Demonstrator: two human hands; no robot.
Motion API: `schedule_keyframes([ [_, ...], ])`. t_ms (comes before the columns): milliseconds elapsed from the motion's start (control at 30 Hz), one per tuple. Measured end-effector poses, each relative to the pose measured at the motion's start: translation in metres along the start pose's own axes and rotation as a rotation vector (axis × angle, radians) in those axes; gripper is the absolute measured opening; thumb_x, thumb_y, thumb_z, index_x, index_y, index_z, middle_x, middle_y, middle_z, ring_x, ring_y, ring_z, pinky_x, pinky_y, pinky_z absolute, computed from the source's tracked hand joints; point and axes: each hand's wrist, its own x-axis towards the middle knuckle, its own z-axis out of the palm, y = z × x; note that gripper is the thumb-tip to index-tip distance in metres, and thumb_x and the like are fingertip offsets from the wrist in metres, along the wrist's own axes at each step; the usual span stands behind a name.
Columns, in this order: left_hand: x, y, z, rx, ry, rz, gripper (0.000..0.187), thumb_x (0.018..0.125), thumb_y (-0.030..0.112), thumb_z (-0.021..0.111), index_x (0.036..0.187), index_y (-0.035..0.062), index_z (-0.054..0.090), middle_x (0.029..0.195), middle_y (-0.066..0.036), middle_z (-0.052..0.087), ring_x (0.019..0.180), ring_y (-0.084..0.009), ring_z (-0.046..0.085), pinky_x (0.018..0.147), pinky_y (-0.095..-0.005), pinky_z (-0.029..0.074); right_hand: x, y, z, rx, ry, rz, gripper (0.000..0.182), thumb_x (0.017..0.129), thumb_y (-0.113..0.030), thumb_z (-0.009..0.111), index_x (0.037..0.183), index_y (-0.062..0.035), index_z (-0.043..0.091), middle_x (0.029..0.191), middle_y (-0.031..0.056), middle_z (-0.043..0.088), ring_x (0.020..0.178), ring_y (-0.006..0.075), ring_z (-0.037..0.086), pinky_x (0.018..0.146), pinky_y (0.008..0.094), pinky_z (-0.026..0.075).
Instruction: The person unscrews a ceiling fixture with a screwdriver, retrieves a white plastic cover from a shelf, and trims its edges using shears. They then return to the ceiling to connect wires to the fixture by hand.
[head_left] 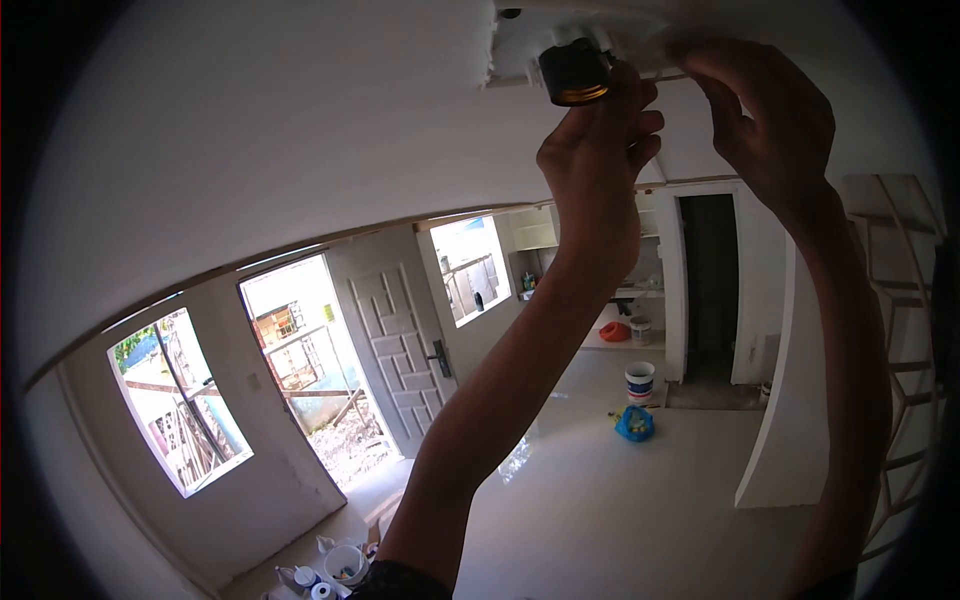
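Both my arms reach up to a square recess (515,45) in the white ceiling. My left hand (605,125) is closed at the side of a short black cylinder with a shiny amber lower rim (573,75), which overlaps the recess. To the right, my right hand (775,120) bends toward the recess's right side, its fingers curled over and their tips dark and smeared. A thin pale strip (668,78) runs between the two hands. I cannot tell whether the right fingers grip anything.
Far below on the pale floor (580,480) stand a bucket (640,382) and a blue plastic bag (634,424). A panelled door (395,350) is at the left, beside a bright doorway. A ladder-like frame (905,400) rises at the right. Several containers (345,565) crowd the bottom left.
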Motion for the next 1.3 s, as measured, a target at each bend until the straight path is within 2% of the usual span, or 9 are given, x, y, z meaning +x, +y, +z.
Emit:
schedule_keyframes([
  [333, 0.008, -0.012, 0.008, -0.080, 0.042, 0.039, 0.019, 0.085, 0.016, 0.067, 0.099, 0.0038, 0.065, 0.091, -0.005, 0.068, 0.076, -0.0104, 0.061, 0.069, -0.0269, 0.048, -0.004, 0.004, 0.008, 0.152, 0.034, 0.184, 0.025, 0.078, 0.003, 0.072, 0.100, -0.0072, 0.067, 0.094, 0.0046, 0.068, 0.086, 0.0133, 0.066, 0.072, 0.0275, 0.054],
  [433, 0.009, -0.013, 0.009, -0.057, 0.056, 0.087, 0.020, 0.085, 0.018, 0.067, 0.099, 0.0038, 0.065, 0.091, -0.005, 0.068, 0.078, -0.0105, 0.061, 0.070, -0.0266, 0.047, 0.013, -0.003, 0.016, 0.207, 0.193, -0.101, 0.018, 0.073, 0.002, 0.075, 0.087, -0.0033, 0.065, 0.083, 0.0092, 0.066, 0.070, 0.0197, 0.066, 0.057, 0.0283, 0.053],
  [700, 0.010, -0.014, 0.008, -0.034, 0.050, 0.181, 0.020, 0.085, 0.019, 0.068, 0.098, 0.0049, 0.063, 0.089, -0.004, 0.067, 0.082, -0.0097, 0.060, 0.070, -0.0263, 0.046, 0.011, -0.015, 0.021, -0.038, 0.291, -0.078, 0.017, 0.069, 0.000, 0.076, 0.083, -0.0040, 0.067, 0.082, 0.0053, 0.064, 0.069, 0.0183, 0.061, 0.056, 0.0287, 0.050],
  [767, 0.014, -0.013, 0.005, -0.047, 0.131, 0.047, 0.044, 0.084, 0.022, 0.073, 0.119, 0.0012, 0.059, 0.120, -0.012, 0.061, 0.113, -0.0213, 0.054, 0.091, -0.0396, 0.043, 0.013, -0.013, 0.021, -0.108, 0.312, -0.109, 0.017, 0.069, 0.000, 0.076, 0.083, -0.0040, 0.068, 0.080, 0.0052, 0.065, 0.069, 0.0183, 0.062, 0.055, 0.0284, 0.050],
  [800, 0.012, -0.013, 0.006, -0.037, 0.133, 0.045, 0.044, 0.084, 0.022, 0.073, 0.119, 0.0012, 0.059, 0.120, -0.012, 0.061, 0.113, -0.0213, 0.054, 0.091, -0.0396, 0.043, 0.015, -0.010, 0.024, -0.097, 0.347, -0.139, 0.017, 0.069, 0.000, 0.076, 0.083, -0.0044, 0.068, 0.079, 0.0057, 0.065, 0.068, 0.0186, 0.062, 0.054, 0.0285, 0.050],
  [867, 0.006, -0.014, 0.008, 0.037, 0.013, 0.262, 0.025, 0.085, 0.018, 0.068, 0.103, 0.0026, 0.061, 0.090, -0.004, 0.067, 0.080, -0.0092, 0.060, 0.067, -0.0261, 0.046, 0.013, -0.005, 0.025, -0.090, 0.388, -0.164, 0.017, 0.069, -0.001, 0.076, 0.083, -0.0047, 0.068, 0.077, 0.0061, 0.065, 0.066, 0.0189, 0.063, 0.053, 0.0287, 0.049],
  [1000, -0.004, -0.012, -0.007, 0.195, 0.027, 0.289, 0.029, 0.084, 0.015, 0.069, 0.108, -0.0003, 0.059, 0.090, -0.005, 0.067, 0.079, -0.0096, 0.061, 0.066, -0.0260, 0.049, 0.009, -0.001, 0.024, -0.008, 0.362, -0.113, 0.018, 0.069, -0.002, 0.076, 0.085, -0.0044, 0.069, 0.077, 0.0077, 0.065, 0.064, 0.0193, 0.063, 0.051, 0.0288, 0.049],
  [1100, -0.002, -0.011, -0.025, 0.394, 0.017, 0.297, 0.035, 0.086, 0.017, 0.069, 0.117, 0.0041, 0.059, 0.099, -0.002, 0.065, 0.090, -0.0085, 0.060, 0.074, -0.0275, 0.048, 0.007, -0.001, 0.019, -0.038, 0.333, -0.130, 0.019, 0.069, -0.001, 0.075, 0.086, -0.0033, 0.068, 0.076, 0.0079, 0.064, 0.064, 0.0190, 0.063, 0.051, 0.0284, 0.049],
  [1300, 0.013, -0.003, -0.033, 0.650, 0.046, 0.480, 0.032, 0.083, 0.018, 0.073, 0.109, 0.0010, 0.065, 0.086, -0.004, 0.068, 0.073, -0.0086, 0.064, 0.062, -0.0276, 0.054, 0.003, -0.008, 0.019, 0.027, 0.267, -0.054, 0.020, 0.071, 0.006, 0.072, 0.090, -0.0004, 0.066, 0.078, 0.0098, 0.060, 0.063, 0.0177, 0.062, 0.050, 0.0277, 0.048],
])
